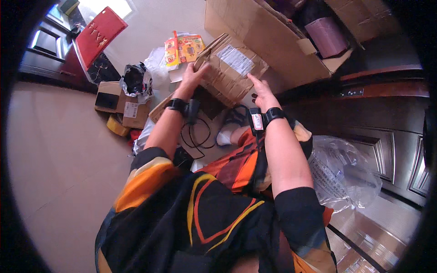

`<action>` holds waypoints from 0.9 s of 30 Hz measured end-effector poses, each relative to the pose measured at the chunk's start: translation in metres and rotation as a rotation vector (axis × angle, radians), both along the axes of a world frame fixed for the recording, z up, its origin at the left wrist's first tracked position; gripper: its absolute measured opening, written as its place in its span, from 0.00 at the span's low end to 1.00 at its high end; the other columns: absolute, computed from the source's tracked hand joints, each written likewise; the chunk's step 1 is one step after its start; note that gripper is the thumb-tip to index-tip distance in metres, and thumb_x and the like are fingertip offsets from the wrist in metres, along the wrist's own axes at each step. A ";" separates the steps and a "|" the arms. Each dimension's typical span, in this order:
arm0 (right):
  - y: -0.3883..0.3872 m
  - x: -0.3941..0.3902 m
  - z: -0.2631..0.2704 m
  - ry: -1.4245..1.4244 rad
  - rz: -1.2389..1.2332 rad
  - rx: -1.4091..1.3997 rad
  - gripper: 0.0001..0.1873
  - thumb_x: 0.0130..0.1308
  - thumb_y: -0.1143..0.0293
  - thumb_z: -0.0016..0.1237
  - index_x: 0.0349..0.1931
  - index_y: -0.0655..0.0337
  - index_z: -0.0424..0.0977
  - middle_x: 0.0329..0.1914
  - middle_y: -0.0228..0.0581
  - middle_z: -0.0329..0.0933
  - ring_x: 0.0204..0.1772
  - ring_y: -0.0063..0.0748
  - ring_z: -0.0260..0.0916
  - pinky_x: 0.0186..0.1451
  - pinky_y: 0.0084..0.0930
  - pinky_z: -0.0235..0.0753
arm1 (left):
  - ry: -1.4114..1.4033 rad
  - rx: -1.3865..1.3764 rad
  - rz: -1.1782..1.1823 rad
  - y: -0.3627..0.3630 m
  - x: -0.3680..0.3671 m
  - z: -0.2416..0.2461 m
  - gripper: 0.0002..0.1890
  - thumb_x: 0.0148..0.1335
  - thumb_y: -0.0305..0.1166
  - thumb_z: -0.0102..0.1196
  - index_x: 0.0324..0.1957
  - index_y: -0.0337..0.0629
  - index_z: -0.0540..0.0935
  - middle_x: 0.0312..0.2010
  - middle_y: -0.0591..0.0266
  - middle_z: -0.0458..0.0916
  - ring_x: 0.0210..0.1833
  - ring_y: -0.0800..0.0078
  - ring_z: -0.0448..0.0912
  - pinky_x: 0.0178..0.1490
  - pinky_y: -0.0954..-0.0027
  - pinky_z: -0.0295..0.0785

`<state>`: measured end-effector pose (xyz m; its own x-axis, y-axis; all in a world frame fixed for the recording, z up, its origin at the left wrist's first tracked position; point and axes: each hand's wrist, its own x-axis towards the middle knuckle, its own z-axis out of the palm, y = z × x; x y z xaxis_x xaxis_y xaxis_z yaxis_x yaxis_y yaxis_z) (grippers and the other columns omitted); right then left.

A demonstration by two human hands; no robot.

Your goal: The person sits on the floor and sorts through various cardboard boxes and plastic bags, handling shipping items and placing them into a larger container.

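Note:
A worn, flattened-looking cardboard box (pixel 222 80) with a white printed label (pixel 235 59) is held tilted in front of me. My left hand (pixel 194 78) grips its left edge, thumb and fingers around the folded cardboard. At the right edge, my right hand (pixel 262 91) has a digit resting by the label while its other fingers curl lower down, partly in shadow. The box's underside is hidden. Both wrists wear black straps with small devices. Beneath the box, more brown cardboard (pixel 211 102) and a looped black cable (pixel 196 136) lie near my foot.
A large open carton (pixel 269 41) stands beyond, with a pink roll (pixel 326 36) inside. At left are a small cardboard box (pixel 135 114), a torn silver bag (pixel 136 80) and a yellow tape roll (pixel 117 125). Colourful packaging (pixel 186 47) lies ahead; a clear plastic bag (pixel 341 174) sits right.

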<state>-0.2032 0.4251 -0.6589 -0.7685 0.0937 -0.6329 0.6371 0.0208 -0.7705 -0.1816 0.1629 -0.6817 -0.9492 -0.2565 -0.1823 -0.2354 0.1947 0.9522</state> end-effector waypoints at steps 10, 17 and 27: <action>0.000 0.023 0.069 0.235 0.121 -0.213 0.14 0.61 0.65 0.55 0.43 0.63 0.74 0.41 0.31 0.76 0.43 0.23 0.70 0.45 0.25 0.70 | 0.146 0.893 0.068 0.016 0.082 0.063 0.18 0.67 0.32 0.50 0.57 0.40 0.69 0.45 0.64 0.77 0.45 0.75 0.76 0.48 0.70 0.73; -0.007 0.028 0.118 0.855 0.081 0.189 0.11 0.62 0.67 0.54 0.31 0.68 0.74 0.29 0.31 0.73 0.33 0.22 0.64 0.38 0.23 0.65 | -0.305 -0.373 0.126 0.003 0.107 0.003 0.26 0.57 0.43 0.61 0.48 0.33 0.70 0.34 0.52 0.81 0.34 0.65 0.80 0.37 0.67 0.75; -0.023 0.046 0.182 1.304 -0.076 0.461 0.13 0.66 0.67 0.50 0.39 0.72 0.70 0.54 0.47 0.65 0.49 0.37 0.66 0.50 0.29 0.67 | -0.478 0.129 0.330 -0.005 0.082 -0.102 0.14 0.52 0.32 0.59 0.32 0.27 0.77 0.31 0.37 0.80 0.38 0.50 0.81 0.41 0.60 0.78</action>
<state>-0.1573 0.4024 -0.4770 -0.7588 0.1635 0.6305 -0.5196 0.4319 -0.7373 -0.1000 0.1575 -0.7841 -0.6277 -0.4715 -0.6194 -0.6725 -0.0725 0.7366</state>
